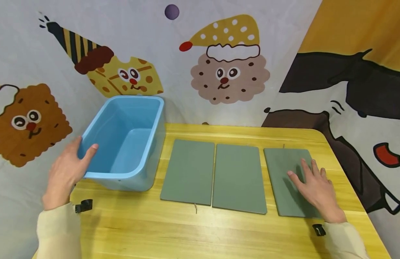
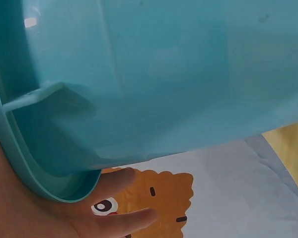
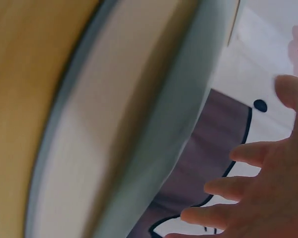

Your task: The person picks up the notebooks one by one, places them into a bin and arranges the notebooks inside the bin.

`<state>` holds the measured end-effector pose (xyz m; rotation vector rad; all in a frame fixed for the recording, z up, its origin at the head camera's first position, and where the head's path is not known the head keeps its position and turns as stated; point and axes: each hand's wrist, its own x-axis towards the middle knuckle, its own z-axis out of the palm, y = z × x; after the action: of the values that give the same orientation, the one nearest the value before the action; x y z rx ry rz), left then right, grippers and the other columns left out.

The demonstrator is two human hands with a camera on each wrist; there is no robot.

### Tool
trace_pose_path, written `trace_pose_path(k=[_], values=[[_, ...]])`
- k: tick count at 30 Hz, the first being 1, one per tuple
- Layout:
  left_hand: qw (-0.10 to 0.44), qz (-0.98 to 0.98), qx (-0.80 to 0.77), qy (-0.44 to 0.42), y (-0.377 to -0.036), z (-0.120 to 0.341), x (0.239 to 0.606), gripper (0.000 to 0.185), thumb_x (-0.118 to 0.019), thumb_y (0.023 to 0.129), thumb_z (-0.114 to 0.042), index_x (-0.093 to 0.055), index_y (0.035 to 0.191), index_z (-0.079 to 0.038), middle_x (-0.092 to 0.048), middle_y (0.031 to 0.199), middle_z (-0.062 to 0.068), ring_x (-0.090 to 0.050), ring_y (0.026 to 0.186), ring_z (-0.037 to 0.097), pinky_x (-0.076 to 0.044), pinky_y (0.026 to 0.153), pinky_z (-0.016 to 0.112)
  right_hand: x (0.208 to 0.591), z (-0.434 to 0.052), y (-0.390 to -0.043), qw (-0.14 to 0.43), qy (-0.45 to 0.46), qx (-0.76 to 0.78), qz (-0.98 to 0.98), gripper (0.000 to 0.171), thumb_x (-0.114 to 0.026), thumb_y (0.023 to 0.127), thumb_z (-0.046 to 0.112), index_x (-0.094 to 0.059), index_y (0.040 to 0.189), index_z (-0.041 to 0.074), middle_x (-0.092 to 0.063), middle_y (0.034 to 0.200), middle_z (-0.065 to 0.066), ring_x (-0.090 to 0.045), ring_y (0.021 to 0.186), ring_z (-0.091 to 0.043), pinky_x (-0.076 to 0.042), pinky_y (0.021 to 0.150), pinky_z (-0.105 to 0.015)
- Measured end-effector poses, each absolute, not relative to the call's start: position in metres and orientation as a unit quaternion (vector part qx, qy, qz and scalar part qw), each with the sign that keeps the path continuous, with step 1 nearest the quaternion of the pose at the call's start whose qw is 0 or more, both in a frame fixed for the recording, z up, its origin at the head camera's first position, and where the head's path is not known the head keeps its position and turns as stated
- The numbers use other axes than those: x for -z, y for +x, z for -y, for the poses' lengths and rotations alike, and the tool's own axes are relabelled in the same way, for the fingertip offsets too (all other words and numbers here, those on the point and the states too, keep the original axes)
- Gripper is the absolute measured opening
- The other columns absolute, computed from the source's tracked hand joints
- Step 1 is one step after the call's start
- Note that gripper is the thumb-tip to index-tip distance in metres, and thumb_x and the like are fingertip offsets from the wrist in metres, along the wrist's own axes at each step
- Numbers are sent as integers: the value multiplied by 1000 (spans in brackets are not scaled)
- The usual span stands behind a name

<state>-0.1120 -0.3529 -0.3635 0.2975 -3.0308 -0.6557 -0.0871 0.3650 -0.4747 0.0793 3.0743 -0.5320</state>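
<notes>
1. Currently, the left hand is lying open against the blue plastic bin at its rim, steadying it on the table.
2. The right hand is resting flat, fingers straight, on the rightmost green board, pinning it down.

blue bin fills view | left hand under rim | cookie-print backdrop behind
</notes>
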Motion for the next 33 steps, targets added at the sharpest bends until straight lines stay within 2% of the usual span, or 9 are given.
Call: trace_pose_path(k=[10, 17, 19, 26, 33], values=[[18, 972, 218, 86, -109, 346, 368, 89, -36, 106, -61, -8, 164, 1, -20, 162, 38, -32, 133, 66, -27, 96, 83, 481, -384, -85, 65, 66, 155, -984, 103, -45, 101, 68, -16, 160, -11, -11, 154, -51, -19, 128, -78, -30, 89, -85], [12, 971, 221, 89, -108, 341, 368, 89, -35, 106, -62, -7, 165, 0, -17, 163, 37, -28, 136, 66, -24, 98, 85, 479, -391, -85, 142, 109, 144, -973, 122, -42, 95, 80, -9, 153, -22, -26, 138, -54, -40, 117, -72, -41, 88, -75], [14, 971, 221, 89, -108, 340, 369, 89, -34, 106, -62, -7, 165, -1, -17, 163, 37, -28, 136, 66, -24, 99, 84, 477, -391, -85, 160, 127, 138, -969, 127, -42, 93, 83, -8, 152, -25, -29, 134, -56, -40, 116, -72, -42, 87, -75], [25, 968, 233, 89, -108, 340, 374, 86, -34, 107, -59, -10, 164, 1, -19, 162, 37, -29, 135, 66, -25, 101, 82, 474, -388, -91, 143, 113, 120, -976, 130, -49, 91, 81, -14, 145, -32, -34, 120, -60, -42, 107, -73, -42, 86, -74], [38, 965, 242, 92, -108, 340, 374, 84, -35, 107, -57, -13, 164, 1, -22, 161, 38, -31, 135, 66, -24, 101, 81, 472, -391, -96, 155, 94, 129, -975, 127, -56, 93, 75, -13, 144, -33, -31, 116, -61, -43, 102, -75, -43, 83, -73]])
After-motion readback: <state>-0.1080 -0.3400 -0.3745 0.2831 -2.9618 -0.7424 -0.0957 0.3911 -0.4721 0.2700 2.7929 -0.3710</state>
